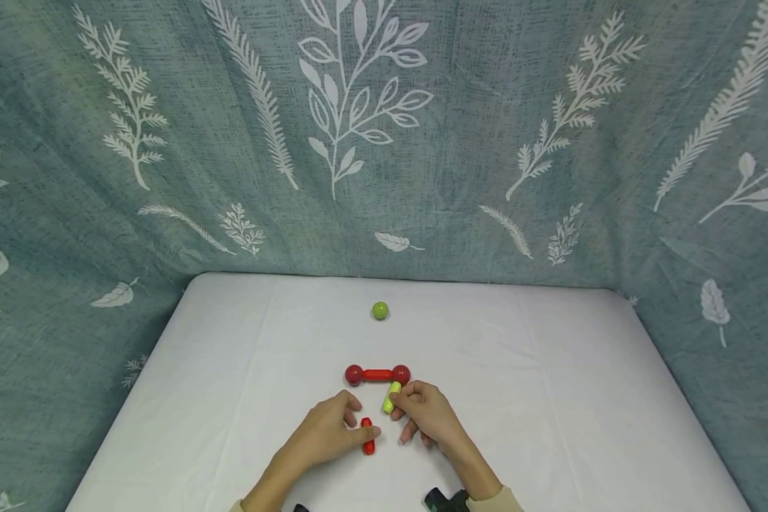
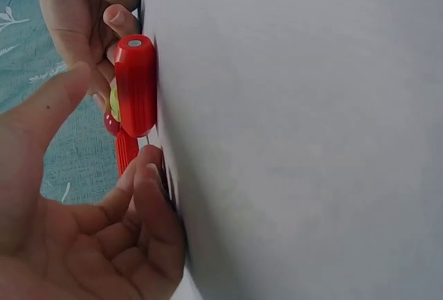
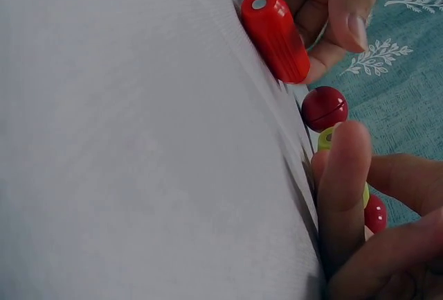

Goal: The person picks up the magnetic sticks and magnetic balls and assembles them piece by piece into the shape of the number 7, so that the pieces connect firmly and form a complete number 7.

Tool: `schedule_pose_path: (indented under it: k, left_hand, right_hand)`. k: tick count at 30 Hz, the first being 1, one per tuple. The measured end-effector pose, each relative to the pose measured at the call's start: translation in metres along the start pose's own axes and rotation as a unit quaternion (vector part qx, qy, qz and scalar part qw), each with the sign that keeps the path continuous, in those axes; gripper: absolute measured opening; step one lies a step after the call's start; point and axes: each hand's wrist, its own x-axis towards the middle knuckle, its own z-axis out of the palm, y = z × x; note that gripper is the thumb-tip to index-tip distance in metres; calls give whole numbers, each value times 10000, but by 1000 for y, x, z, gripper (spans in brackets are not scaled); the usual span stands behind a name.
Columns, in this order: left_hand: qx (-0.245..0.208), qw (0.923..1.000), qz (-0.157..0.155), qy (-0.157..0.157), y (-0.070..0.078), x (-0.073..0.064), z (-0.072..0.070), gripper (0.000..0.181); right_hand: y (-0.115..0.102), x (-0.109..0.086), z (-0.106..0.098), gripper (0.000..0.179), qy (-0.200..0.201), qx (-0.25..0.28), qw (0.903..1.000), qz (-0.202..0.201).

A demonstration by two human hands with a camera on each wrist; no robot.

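Observation:
A yellow-green magnetic rod [image 1: 389, 402] is pinched between the thumb and fingers of my right hand [image 1: 430, 414]. Its upper end lies close to the right-hand ball of a joined piece: a red rod [image 1: 377, 375] between two dark red balls [image 1: 354, 375]. Nearer to me, another red magnetic rod [image 1: 368, 444] with a metal disc in its end [image 3: 259, 3] lies on the table. Around it my left hand [image 1: 328, 429] is spread loosely, thumb apart from the rod in the left wrist view; whether a fingertip touches its far end I cannot tell.
A green ball [image 1: 380, 310] sits farther back on the white-covered table [image 1: 281, 341]. Behind and beside the table hangs a teal leaf-patterned cloth [image 1: 461, 142]. Something black [image 1: 444, 500] shows by the right wrist.

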Motion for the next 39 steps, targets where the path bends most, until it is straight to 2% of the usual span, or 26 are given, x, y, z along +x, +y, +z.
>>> schedule_pose_path:
  k: [5, 11, 19, 23, 27, 30, 34, 39]
  left_hand:
    - [244, 9997, -32, 20, 2, -4, 1, 51]
    - [387, 9990, 193, 74, 2, -4, 3, 42]
    - [70, 9998, 159, 17, 4, -2, -3, 26]
    - [-256, 9993, 250, -73, 1, 0, -3, 18]
    - [-765, 9963, 263, -297, -3, 4, -1, 14]
    - [-1299, 9898, 184, -563, -6, 7, 0, 13]
    - [-1955, 9768, 4, -869, -9, 10, 2, 12]
    - [-2228, 9692, -105, -1044, -9, 13, 4, 11]
  right_hand:
    - [1, 0, 0, 29, 16, -23, 10000, 14]
    - [0, 0, 1, 31, 42, 1, 10000, 0]
    - [0, -1, 0, 31, 30, 24, 10000, -3]
    - [0, 0, 0, 31, 19, 32, 10000, 3]
    - [2, 1, 0, 30, 0, 31, 10000, 23]
    - [2, 1, 0, 30, -9, 45, 10000, 40]
    - [0, 1, 0, 31, -12, 39, 10000, 57]
    - [-1, -1, 0, 33, 32, 52, 10000, 59]
